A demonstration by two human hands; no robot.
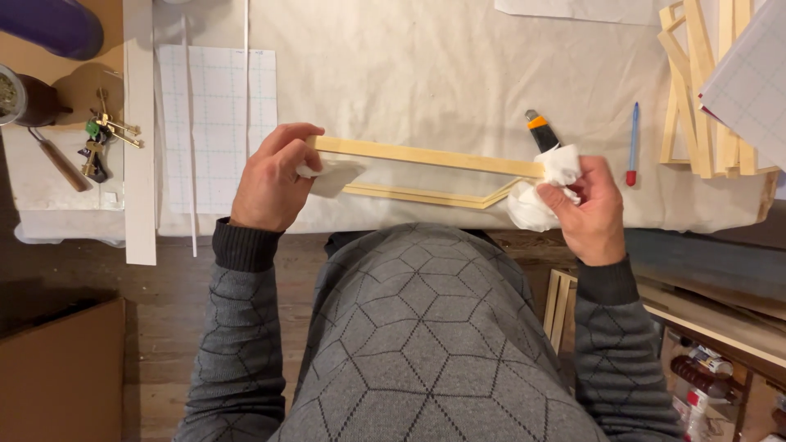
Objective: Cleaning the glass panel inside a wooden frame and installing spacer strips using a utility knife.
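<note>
Pale wooden frame (pixel 426 155) held level just above the near edge of the cloth-covered tabletop (pixel 409 57); left hand (pixel 274 176) closed round its left end with a scrap of white tissue (pixel 327 172), right hand (pixel 585 205) pinching a crumpled white tissue wad (pixel 544 192) against its right corner. Just behind the right hand lie an orange-and-black utility knife (pixel 540 131) and a blue pen (pixel 633 143), with stacked wooden frames (pixel 696 90) far right. Left of the hands: gridded sheet (pixel 217 123), bunch of keys (pixel 102 139).
</note>
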